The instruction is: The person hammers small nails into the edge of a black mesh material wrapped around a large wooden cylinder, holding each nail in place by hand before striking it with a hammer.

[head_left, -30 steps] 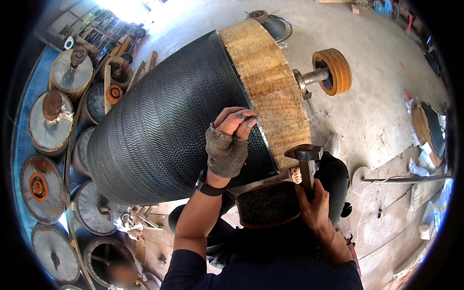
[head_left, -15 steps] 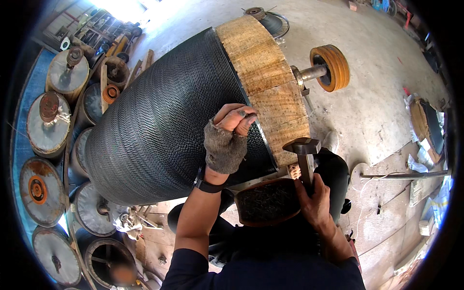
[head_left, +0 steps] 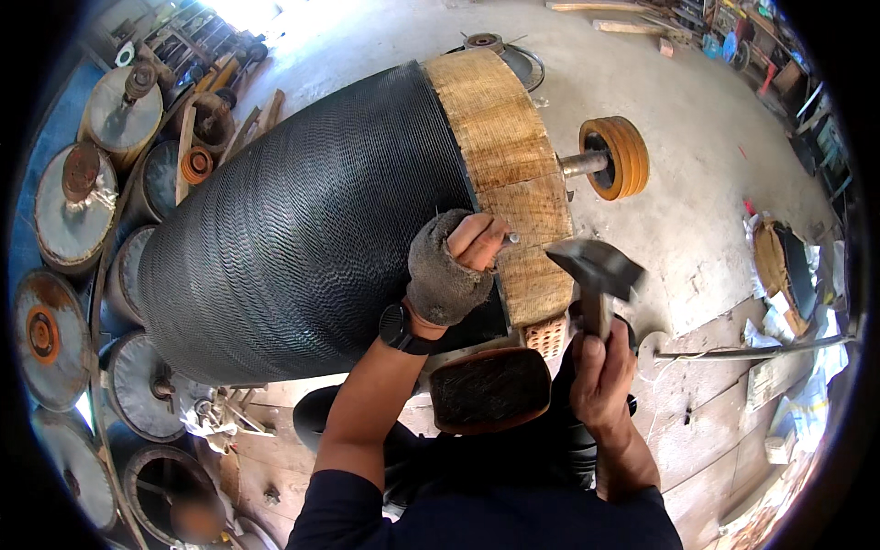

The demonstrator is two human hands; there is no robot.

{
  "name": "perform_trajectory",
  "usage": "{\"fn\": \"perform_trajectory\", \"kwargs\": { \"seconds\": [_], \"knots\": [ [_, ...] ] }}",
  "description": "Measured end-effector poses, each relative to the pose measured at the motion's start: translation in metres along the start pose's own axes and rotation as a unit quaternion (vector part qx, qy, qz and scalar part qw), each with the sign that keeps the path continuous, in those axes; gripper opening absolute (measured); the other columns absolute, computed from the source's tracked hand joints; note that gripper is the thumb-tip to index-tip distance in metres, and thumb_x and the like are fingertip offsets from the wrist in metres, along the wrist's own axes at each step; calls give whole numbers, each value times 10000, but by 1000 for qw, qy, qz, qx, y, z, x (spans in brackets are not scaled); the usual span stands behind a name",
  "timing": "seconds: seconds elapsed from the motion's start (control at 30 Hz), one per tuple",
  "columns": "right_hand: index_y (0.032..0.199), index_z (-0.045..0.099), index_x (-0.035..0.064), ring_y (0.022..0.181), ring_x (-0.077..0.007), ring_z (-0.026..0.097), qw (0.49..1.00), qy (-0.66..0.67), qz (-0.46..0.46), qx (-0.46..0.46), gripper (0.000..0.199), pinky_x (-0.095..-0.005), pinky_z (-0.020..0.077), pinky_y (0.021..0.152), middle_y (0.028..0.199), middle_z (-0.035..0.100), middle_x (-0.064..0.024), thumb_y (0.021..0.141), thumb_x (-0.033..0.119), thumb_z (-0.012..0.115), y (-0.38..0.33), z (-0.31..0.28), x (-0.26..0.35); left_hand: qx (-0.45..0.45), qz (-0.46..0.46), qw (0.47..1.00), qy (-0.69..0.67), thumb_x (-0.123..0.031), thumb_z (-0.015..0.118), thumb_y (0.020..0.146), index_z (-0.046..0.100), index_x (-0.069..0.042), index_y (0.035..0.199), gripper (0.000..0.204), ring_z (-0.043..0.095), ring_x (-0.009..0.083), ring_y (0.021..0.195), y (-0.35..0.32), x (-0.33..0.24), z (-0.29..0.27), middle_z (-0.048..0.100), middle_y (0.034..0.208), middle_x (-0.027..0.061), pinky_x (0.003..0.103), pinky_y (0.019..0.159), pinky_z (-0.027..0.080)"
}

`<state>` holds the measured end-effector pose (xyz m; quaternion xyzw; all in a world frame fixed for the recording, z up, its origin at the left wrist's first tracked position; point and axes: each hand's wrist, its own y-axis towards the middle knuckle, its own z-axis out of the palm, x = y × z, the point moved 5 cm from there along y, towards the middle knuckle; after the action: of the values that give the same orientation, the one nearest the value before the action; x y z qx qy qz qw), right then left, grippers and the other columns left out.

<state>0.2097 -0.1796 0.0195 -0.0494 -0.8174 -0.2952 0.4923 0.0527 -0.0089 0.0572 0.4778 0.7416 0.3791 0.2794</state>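
Note:
My right hand is closed round the wooden handle of a hammer, whose dark steel head is raised beside the drum's right end. My left hand, in a grey fingerless glove, is pinched on a small metal pin whose end pokes out past the fingers. Most of the pin is hidden. That hand rests near the seam where the drum's black ridged covering meets its bare wooden end. Below the hands sits a brown-rimmed tray with dark thin bits inside.
A shaft carries an orange grooved pulley off the drum's end. A perforated brick stands under that end. Several drums with round metal ends line the left side. A metal bar reaches in from the right.
The hammer has risen and moved a little right, its head now blurred. My left hand has turned and shifted slightly right, baring the pin's end. The whole view has shifted a little.

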Motion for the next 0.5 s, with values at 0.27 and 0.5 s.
{"fn": "perform_trajectory", "kwargs": {
  "seconds": [0.27,0.5],
  "knots": [
    [1051,539,-48,520,-284,578,997,47,-34,-55,160,-381,438,472,690,578,-192,1012,96,483,-1,-13,13,-8,48,998,47,-24,699,768,672,-91,1142,381,658,260,914,-14,-6,2,630,1110,76,368,737,554],
    [1047,514,-39,549,-417,605,996,-80,10,35,113,-470,440,482,670,611,-237,994,60,500,-2,-10,13,-20,59,997,50,-79,748,735,692,-95,1106,375,674,283,913,-14,-6,0,640,1137,61,398,741,569]
  ]
}}
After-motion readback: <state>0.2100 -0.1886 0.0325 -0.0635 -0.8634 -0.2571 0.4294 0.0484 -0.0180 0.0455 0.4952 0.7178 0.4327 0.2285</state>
